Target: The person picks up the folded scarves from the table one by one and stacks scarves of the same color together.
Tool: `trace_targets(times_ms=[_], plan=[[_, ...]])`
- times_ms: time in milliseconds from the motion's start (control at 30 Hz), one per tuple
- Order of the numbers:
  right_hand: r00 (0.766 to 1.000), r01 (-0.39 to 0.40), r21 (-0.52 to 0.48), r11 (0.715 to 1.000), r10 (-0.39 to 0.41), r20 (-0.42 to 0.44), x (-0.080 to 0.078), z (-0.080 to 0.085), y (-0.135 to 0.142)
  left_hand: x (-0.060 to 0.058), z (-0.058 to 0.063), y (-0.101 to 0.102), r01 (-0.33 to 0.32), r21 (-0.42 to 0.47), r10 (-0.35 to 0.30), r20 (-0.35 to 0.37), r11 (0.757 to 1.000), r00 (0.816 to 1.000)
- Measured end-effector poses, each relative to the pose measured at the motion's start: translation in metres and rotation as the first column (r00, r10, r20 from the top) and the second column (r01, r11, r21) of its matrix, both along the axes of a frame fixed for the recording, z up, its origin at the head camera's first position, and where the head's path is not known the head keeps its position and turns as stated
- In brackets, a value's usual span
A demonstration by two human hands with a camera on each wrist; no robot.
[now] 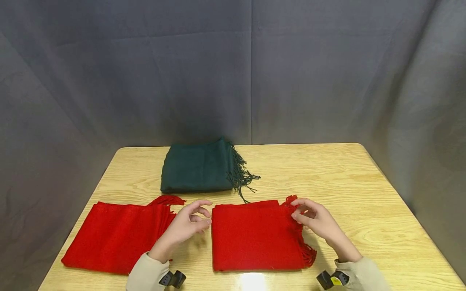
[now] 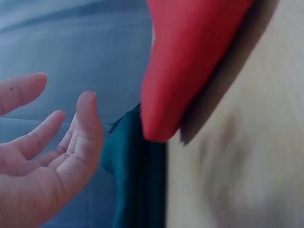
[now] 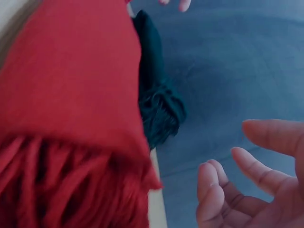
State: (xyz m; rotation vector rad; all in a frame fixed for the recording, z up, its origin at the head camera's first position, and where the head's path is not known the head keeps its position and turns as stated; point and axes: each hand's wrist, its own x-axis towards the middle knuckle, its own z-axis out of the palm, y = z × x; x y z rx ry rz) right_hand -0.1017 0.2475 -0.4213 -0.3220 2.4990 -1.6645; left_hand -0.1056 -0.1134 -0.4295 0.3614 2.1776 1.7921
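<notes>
A folded red scarf [image 1: 256, 238] lies between my hands near the front of the table, its fringe [image 1: 307, 250] along the right side. Just off its left edge is my left hand [image 1: 187, 222], fingers loosely bent and holding nothing. My right hand [image 1: 316, 218] hovers at the fringed end, thumb and fingers apart; in the right wrist view a gap shows between that hand [image 3: 256, 180] and the red cloth [image 3: 76, 71]. The left wrist view likewise shows my left hand [image 2: 52, 156] apart from the red fold [image 2: 185, 61].
To the left lies a second folded red scarf [image 1: 113, 238], partly behind my left forearm. A folded dark green scarf [image 1: 198, 167] sits at the back, its fringe pointing right. Grey cloth [image 1: 233, 72] hangs behind the wooden table [image 1: 364, 194].
</notes>
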Motion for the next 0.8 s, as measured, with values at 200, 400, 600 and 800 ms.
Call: trace_targets(times_ms=[200, 400, 600, 800], plan=[[1.000, -0.029, -0.040, 0.999, 0.028, -0.003, -0.005, 0.010, -0.022, -0.005, 0.010, -0.011, -0.022, -0.008, 0.022, -0.022, 1.000, 1.000], [0.998, -0.057, -0.068, 0.996, 0.058, 0.015, -0.009, 0.012, -0.039, -0.006, 0.015, -0.023, -0.033, -0.008, 0.033, -0.059, 0.999, 0.998], [0.996, -0.079, -0.084, 0.993, 0.082, 0.025, -0.010, 0.009, -0.055, -0.005, 0.018, -0.041, -0.038, -0.031, 0.035, -0.090, 0.999, 0.995], [0.993, -0.118, -0.104, 0.988, 0.120, 0.014, -0.010, 0.008, -0.070, 0.000, 0.021, -0.061, -0.039, -0.030, 0.035, -0.124, 0.999, 0.992]])
